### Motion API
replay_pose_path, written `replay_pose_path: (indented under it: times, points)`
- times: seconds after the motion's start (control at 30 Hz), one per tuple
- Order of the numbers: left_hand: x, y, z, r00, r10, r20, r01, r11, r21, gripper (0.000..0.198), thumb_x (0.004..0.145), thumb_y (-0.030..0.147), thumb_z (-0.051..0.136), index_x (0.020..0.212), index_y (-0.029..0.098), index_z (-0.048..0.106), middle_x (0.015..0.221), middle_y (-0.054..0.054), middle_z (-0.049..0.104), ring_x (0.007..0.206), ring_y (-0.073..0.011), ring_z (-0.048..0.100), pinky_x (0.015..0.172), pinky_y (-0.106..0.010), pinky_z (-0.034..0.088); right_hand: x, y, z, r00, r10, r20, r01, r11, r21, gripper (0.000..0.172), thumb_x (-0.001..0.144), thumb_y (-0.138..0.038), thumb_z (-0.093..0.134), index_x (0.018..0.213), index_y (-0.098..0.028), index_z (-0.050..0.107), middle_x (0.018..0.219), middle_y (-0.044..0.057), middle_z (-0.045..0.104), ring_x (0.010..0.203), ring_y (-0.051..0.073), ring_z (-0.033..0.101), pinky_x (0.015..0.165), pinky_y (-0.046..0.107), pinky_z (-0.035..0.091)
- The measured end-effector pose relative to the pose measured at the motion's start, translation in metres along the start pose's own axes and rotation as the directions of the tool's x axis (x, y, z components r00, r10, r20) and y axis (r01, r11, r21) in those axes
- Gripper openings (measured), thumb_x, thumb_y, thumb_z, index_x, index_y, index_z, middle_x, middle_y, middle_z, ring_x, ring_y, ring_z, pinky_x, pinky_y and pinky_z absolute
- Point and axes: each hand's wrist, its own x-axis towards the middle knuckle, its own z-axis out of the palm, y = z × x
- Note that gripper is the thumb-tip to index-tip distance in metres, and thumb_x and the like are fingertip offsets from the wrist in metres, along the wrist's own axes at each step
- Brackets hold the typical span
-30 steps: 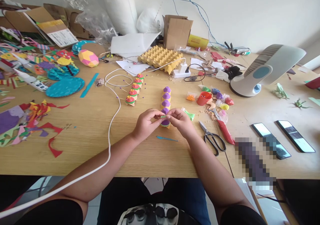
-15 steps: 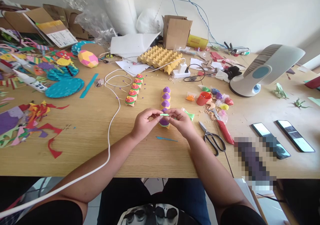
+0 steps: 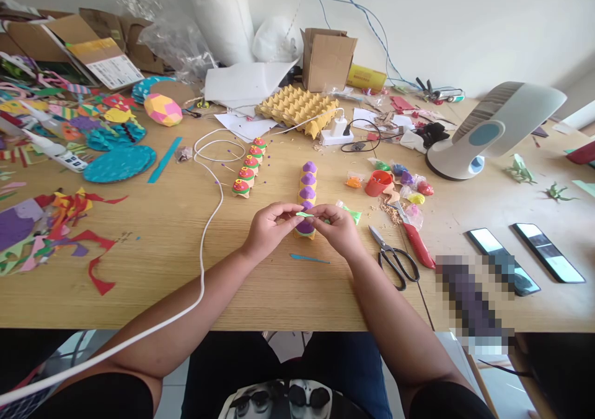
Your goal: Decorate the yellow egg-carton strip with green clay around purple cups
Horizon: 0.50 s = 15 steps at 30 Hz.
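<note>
A small strip of light green modelling clay is pinched by its two ends between my hands. My left hand grips one end with thumb and fingertips, and my right hand grips the other. Right beneath them stands an egg-carton strip with purple clay caps, its near end partly covered by my fingers. A thin blue modelling tool lies on the table closer to me. To the left is a finished-looking strip with red and green caps. A bag of green clay sits beside my right hand.
Black-handled scissors and a red-handled knife lie to the right. Behind them are a red cup and several bagged clays. A white cable crosses my left arm. A white fan and two phones stand or lie farther right.
The light green clay has shifted very slightly and tilts a little differently between my fingertips. Both hands otherwise stay in place.
</note>
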Motion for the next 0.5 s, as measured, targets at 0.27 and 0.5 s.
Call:
replay_pose_path:
  times: [0.27, 0.5]
  points:
    - [0.001, 0.009, -0.002, 0.989, 0.146, -0.011, -0.143, 0.981, 0.134, 0.013, 0.087, 0.03, 0.071, 0.093, 0.019, 0.076, 0.092, -0.006, 0.075, 0.084, -0.0166, 0.068, 0.078, -0.029, 0.055, -0.001, 0.002, -0.002, 0.998, -0.05, -0.022, 0.048, 0.993, -0.106, 0.029, 0.079, -0.046, 0.077, 0.089, -0.02, 0.076, 0.084, 0.006, 0.076, 0.071, 0.018, 0.066, 0.067, 0.032, 0.052]
    - [0.002, 0.011, -0.003, 0.98, 0.197, -0.026, -0.192, 0.971, 0.144, 0.01, 0.087, 0.027, 0.071, 0.093, 0.02, 0.074, 0.089, -0.004, 0.074, 0.082, -0.0149, 0.066, 0.076, -0.028, 0.054, 0.0, 0.001, -0.001, 0.998, -0.041, 0.056, 0.042, 0.999, -0.017, 0.04, 0.077, -0.05, 0.079, 0.103, -0.02, 0.071, 0.098, 0.008, 0.075, 0.078, 0.018, 0.067, 0.07, 0.031, 0.054]
